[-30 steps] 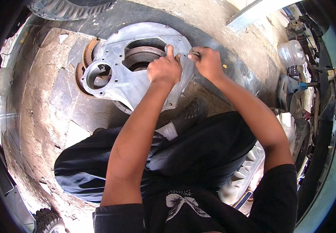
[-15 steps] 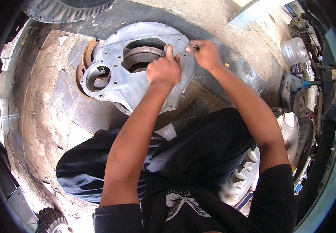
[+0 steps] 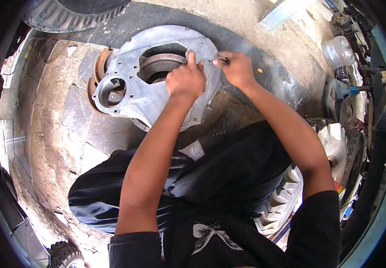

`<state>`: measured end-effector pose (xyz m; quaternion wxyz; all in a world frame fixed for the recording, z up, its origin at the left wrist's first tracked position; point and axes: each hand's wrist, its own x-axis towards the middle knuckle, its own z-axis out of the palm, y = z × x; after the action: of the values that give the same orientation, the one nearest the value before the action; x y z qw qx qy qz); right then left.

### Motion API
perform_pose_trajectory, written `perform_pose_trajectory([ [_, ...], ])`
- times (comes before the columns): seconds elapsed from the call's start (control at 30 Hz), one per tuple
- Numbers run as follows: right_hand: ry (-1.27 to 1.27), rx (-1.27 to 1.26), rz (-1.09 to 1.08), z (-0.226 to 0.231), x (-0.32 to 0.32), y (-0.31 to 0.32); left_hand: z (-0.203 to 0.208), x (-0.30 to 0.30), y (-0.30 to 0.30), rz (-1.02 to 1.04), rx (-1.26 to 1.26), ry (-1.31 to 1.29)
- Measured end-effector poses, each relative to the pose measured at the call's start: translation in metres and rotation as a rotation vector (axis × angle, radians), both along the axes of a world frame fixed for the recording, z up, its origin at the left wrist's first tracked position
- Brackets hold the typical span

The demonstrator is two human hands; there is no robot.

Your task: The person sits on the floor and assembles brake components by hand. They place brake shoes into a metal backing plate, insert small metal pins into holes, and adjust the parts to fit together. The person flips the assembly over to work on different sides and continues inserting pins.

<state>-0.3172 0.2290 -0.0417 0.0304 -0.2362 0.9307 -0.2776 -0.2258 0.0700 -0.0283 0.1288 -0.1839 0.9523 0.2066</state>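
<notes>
The grey metal housing [image 3: 150,100] lies flat ahead of the person, under the left hand [image 3: 186,80] and extending well to that hand's left; its outer rim [image 3: 157,33] reaches the right hand [image 3: 237,70]. The left hand rests on the face beside the window rim [image 3: 159,43], one finger pointing forward, the others curled; whether these grip the edge or only press cannot be told. The right hand pinches a small dark piece [image 3: 221,59] at the outer rim.

Handling: the housing is probably cast metal, rigid and fairly heavy. Its smooth face may slip under oily fingers, and thin edges may chip if dropped. For lifting, the suitable holds are the window rim at the left hand and the outer rim beside the right. A brown metal ring [image 3: 159,60] shows through the window, left of the left hand; keep fingers clear of it.
</notes>
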Motion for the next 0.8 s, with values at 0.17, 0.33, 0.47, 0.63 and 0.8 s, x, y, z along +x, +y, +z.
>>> perform_pose_trajectory([
  [0.17, 0.006, -0.039, -0.046, -0.006, -0.006, -0.010, -0.006, 0.003, 0.001, 0.005, -0.015, 0.012],
  [0.33, 0.151, -0.120, 0.006, -0.028, -0.049, -0.031, -0.015, 0.003, 0.002, -0.014, -0.031, 0.054],
  [0.47, 0.244, -0.130, -0.061, -0.044, -0.073, -0.047, 0.001, -0.002, 0.004, -0.026, -0.016, -0.051],
  [0.63, 0.158, -0.100, -0.161, -0.044, -0.075, -0.057, 0.004, -0.002, 0.003, -0.017, -0.003, -0.056],
  [0.8, 0.108, -0.059, 0.060, -0.025, -0.040, -0.023, 0.000, 0.002, -0.002, -0.007, -0.018, -0.035],
])
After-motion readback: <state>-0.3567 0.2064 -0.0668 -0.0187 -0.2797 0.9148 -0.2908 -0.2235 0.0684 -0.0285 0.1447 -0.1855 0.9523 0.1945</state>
